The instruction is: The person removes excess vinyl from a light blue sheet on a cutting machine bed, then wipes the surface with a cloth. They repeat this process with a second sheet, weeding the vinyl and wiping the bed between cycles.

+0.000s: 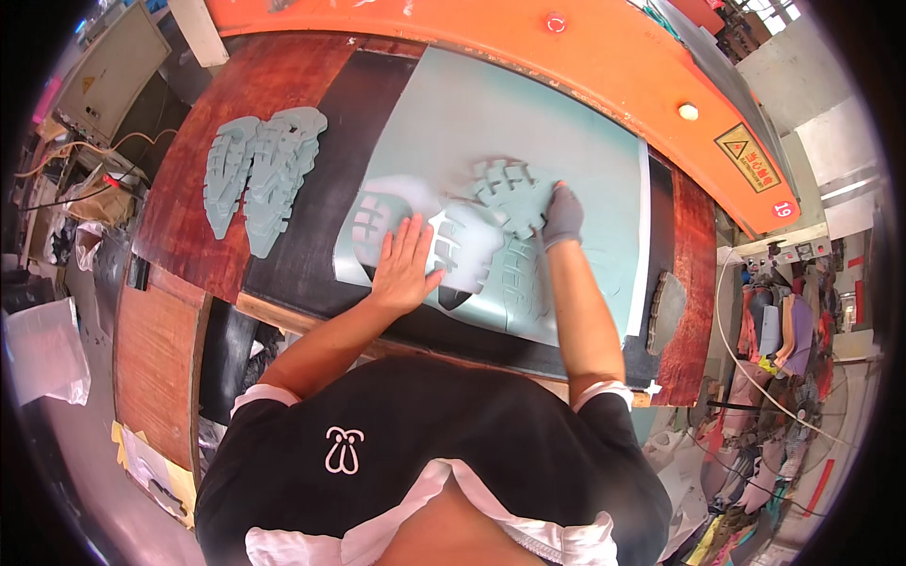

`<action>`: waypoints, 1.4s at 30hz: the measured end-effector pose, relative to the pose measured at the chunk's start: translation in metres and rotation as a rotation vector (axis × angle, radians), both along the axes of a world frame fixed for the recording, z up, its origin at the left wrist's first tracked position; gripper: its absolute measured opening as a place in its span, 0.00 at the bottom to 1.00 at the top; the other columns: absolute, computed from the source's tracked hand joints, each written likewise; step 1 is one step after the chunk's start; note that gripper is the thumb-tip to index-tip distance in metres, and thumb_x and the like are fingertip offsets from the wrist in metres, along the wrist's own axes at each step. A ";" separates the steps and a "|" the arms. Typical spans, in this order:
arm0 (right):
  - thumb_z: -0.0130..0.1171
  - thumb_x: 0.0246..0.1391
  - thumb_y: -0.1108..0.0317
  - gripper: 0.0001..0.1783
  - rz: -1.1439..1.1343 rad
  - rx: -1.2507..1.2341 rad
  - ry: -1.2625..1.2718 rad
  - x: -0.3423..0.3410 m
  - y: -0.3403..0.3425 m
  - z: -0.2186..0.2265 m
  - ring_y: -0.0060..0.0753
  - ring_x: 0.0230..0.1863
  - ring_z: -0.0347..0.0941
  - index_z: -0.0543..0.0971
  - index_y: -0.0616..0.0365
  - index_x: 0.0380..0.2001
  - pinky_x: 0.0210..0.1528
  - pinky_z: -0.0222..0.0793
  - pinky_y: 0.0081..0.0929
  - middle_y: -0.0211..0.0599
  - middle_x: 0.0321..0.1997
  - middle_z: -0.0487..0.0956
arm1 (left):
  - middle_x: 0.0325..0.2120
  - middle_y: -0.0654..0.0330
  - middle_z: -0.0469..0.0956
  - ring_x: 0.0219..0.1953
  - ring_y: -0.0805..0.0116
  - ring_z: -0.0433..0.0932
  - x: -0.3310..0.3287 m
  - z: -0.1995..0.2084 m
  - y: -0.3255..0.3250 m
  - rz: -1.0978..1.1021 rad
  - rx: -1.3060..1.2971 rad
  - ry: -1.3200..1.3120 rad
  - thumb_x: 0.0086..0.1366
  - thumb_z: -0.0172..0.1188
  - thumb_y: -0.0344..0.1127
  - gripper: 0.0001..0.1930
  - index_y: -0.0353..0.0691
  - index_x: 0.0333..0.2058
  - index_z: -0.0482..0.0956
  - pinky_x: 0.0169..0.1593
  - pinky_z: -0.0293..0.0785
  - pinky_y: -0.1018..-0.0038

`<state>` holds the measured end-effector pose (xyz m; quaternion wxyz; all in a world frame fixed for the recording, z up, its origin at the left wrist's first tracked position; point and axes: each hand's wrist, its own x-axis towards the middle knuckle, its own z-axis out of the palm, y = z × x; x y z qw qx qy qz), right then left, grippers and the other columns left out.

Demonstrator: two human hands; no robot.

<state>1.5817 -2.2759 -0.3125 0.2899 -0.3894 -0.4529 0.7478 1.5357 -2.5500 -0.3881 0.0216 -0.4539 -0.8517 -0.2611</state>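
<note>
A pale grey-green sheet [585, 141] lies on the black strip of the worktable, with sole-shaped outlines and openings in its near part. My bare left hand [406, 269] rests on the sheet's near left part, fingers stretched out, beside bright sole-shaped openings. In a dark grey glove, my right hand [563, 217] grips the edge of a grey-green shoe sole piece [511, 196] with notched edges. This piece is tilted over the sheet and partly blurred by motion. To the left stand two stacks of similar sole pieces [283, 170], side by side.
An orange machine beam [472, 24] with a yellow warning label spans the table's far side. At the table's right edge lies a grey rounded piece [667, 311]. Coloured scraps [774, 325] are heaped beyond the right side. A grey cabinet [113, 71] stands far left.
</note>
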 end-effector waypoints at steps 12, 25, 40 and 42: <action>0.48 0.55 0.54 0.20 -0.277 0.670 -0.099 -0.029 0.088 0.144 0.29 0.31 0.70 0.76 0.63 0.31 0.34 0.65 0.27 0.40 0.30 0.76 | 0.63 0.50 0.51 0.66 0.54 0.48 -0.005 -0.003 0.001 -0.011 -0.044 0.104 0.58 0.53 0.48 0.33 0.36 0.58 0.61 0.64 0.43 0.50; 0.55 0.55 0.66 0.08 0.636 1.615 -0.125 0.151 -0.046 -0.002 0.45 0.42 0.74 0.75 0.58 0.35 0.43 0.71 0.31 0.40 0.37 0.78 | 0.51 0.52 0.68 0.51 0.59 0.70 0.079 0.020 -0.004 -0.424 -0.063 -2.085 0.63 0.55 0.43 0.23 0.36 0.52 0.66 0.54 0.66 0.65; 0.56 0.49 0.71 0.21 0.701 1.310 -0.093 0.184 -0.050 0.002 0.50 0.45 0.72 0.70 0.61 0.49 0.47 0.69 0.34 0.48 0.47 0.73 | 0.59 0.66 0.58 0.58 0.63 0.60 0.114 0.005 0.075 -0.443 0.495 -2.427 0.66 0.47 0.49 0.24 0.47 0.57 0.60 0.59 0.55 0.61; 0.52 0.56 0.65 0.18 0.675 1.108 -0.040 0.175 -0.040 -0.001 0.37 0.42 0.73 0.71 0.62 0.47 0.45 0.69 0.28 0.41 0.43 0.76 | 0.61 0.66 0.54 0.59 0.64 0.60 0.112 0.019 0.070 -0.485 0.372 -2.323 0.66 0.46 0.53 0.30 0.47 0.61 0.53 0.58 0.55 0.62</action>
